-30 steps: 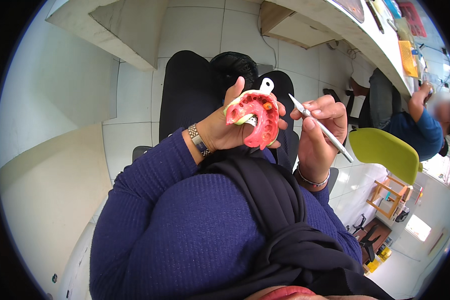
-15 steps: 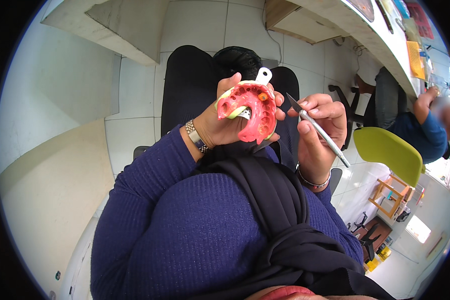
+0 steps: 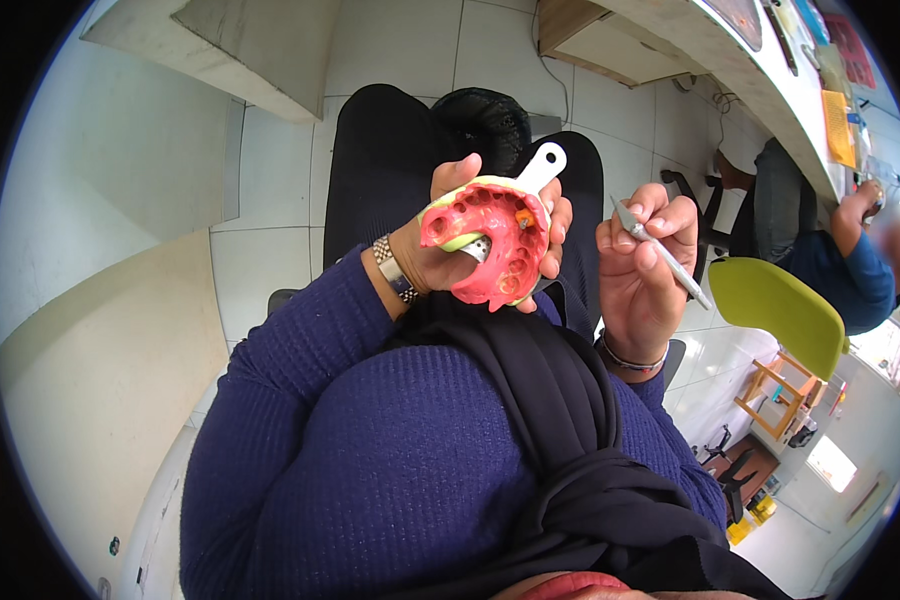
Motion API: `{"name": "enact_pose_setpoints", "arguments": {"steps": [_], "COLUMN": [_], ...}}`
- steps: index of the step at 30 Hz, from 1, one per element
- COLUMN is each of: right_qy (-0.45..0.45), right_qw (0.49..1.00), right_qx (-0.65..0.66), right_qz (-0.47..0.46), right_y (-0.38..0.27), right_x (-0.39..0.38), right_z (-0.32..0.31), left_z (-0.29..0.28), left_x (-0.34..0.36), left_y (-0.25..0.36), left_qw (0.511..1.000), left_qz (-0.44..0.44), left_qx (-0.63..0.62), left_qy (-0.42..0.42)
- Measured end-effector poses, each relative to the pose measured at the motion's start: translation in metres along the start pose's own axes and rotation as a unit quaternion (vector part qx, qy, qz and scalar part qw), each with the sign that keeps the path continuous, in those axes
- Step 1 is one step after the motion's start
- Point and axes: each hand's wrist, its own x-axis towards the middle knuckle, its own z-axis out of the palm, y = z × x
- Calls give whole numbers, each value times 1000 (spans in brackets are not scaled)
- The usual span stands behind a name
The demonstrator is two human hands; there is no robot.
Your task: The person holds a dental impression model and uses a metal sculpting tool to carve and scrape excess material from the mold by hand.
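Observation:
My left hand (image 3: 432, 256) is wrapped round a dental impression tray (image 3: 542, 168) from below and behind. Its white handle with a hole points up and to the right. Pink impression material (image 3: 518, 262) fills the horseshoe, with tooth hollows along the arch and a yellow-green layer at the rim. A small orange piece (image 3: 524, 218) sits in one hollow. To the right, my right hand (image 3: 642, 275) grips a craft knife (image 3: 670, 262) by its silver handle, the blade pointing up and left. The blade is apart from the impression.
On the right, a white workbench (image 3: 780, 110) carries an orange-yellow packet (image 3: 837, 128) and other items. Below it another person in a blue top (image 3: 835, 270) sits by a green chair (image 3: 775, 310). A wooden stool (image 3: 775, 395) stands farther off. At left is a pale panel (image 3: 110, 330).
My left hand has tilted and turned the impression tray, so more of its white handle shows. My right hand has drawn the craft knife slightly right, away from the tray.

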Motion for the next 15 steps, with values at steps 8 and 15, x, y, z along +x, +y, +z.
{"name": "enact_pose_setpoints", "arguments": {"steps": [8,15], "right_qy": [8,-98], "right_qw": [966,774], "right_qx": [-181,-585], "right_qz": [-184,-222], "right_y": [16,4], "right_x": [8,6], "right_z": [12,13], "left_z": [3,13], "left_x": [-5,-9], "left_y": [3,-1], "left_qw": [961,933], "left_qz": [5,33], "left_qx": [229,293], "left_qy": [153,204]}}
